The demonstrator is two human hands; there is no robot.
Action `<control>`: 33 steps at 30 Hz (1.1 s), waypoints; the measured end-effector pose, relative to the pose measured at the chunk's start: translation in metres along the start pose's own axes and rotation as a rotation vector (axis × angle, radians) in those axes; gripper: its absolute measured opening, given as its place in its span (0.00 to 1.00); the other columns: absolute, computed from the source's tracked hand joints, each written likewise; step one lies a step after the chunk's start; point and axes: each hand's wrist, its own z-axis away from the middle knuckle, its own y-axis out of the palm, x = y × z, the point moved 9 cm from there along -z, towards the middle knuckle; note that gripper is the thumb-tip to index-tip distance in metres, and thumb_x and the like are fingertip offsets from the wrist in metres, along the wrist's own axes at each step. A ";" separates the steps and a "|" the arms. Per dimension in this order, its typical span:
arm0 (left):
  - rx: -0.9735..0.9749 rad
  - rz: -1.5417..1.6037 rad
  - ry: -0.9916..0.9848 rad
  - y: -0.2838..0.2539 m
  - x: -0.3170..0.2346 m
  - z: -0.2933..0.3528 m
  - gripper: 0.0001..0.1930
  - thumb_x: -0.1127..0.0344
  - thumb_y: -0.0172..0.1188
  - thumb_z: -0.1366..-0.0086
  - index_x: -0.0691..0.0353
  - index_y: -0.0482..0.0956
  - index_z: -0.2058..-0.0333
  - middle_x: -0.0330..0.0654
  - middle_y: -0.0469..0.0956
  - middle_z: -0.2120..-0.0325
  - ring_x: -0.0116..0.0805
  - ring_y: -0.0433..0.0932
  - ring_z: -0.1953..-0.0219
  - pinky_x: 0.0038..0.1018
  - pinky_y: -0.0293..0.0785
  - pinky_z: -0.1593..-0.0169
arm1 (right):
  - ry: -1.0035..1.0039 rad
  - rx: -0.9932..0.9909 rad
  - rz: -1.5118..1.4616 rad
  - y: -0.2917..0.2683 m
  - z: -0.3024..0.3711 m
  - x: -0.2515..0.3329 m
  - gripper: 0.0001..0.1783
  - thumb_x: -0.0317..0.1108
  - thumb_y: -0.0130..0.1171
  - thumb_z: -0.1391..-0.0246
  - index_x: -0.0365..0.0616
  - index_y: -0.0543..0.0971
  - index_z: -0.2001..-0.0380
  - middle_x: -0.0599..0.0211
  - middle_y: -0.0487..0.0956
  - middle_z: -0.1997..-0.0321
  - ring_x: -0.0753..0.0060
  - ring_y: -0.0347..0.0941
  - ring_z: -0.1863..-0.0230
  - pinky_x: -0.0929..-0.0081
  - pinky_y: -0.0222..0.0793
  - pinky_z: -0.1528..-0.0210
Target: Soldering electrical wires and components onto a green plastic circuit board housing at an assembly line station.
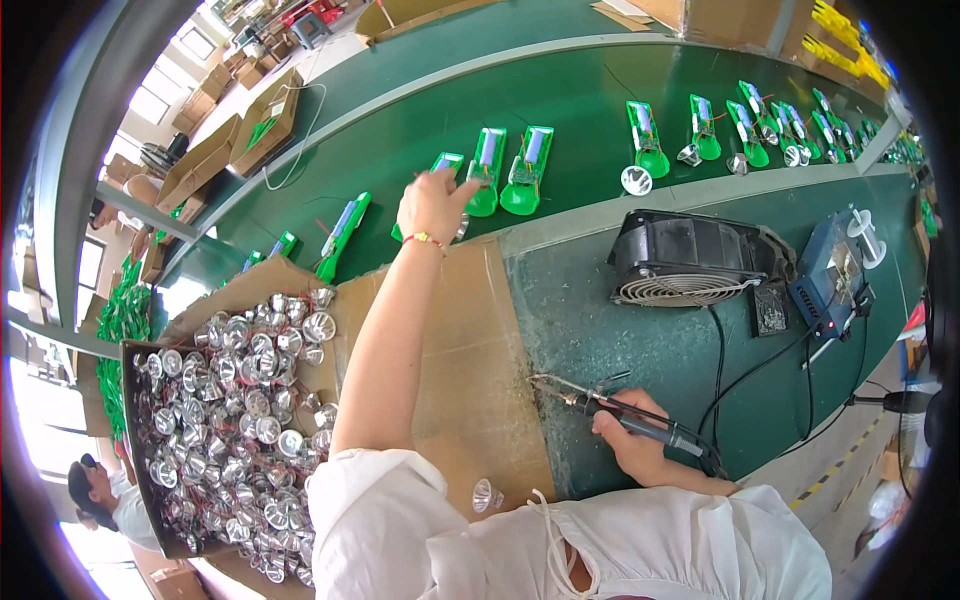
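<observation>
Reaching among green casings (526, 172), left hand (434, 208) with unclear grip, right hand (634, 440) wrapped around 1 soldering iron (672, 436).

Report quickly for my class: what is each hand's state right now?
Left hand: fingers bent over elongated green plastic casings; grip cannot be told.
Right hand: closed, holding a slim, dark-handled soldering iron.

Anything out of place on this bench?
One shiny silver cone-shaped reflector lies alone on the flat brown cardboard sheet, apart from the brown cardboard box full of similar ones. Pale specks litter the dark green work surface, probably ordinary debris.
</observation>
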 end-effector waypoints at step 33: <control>0.329 0.483 0.119 -0.073 -0.017 0.332 0.30 0.68 0.72 0.61 0.58 0.75 0.54 0.47 0.71 0.56 0.45 0.69 0.52 0.35 0.67 0.50 | -0.254 -0.046 -0.090 -0.018 0.010 0.046 0.08 0.28 0.57 0.48 0.35 0.72 0.67 0.65 0.75 0.78 0.81 0.68 0.80 0.85 0.63 0.77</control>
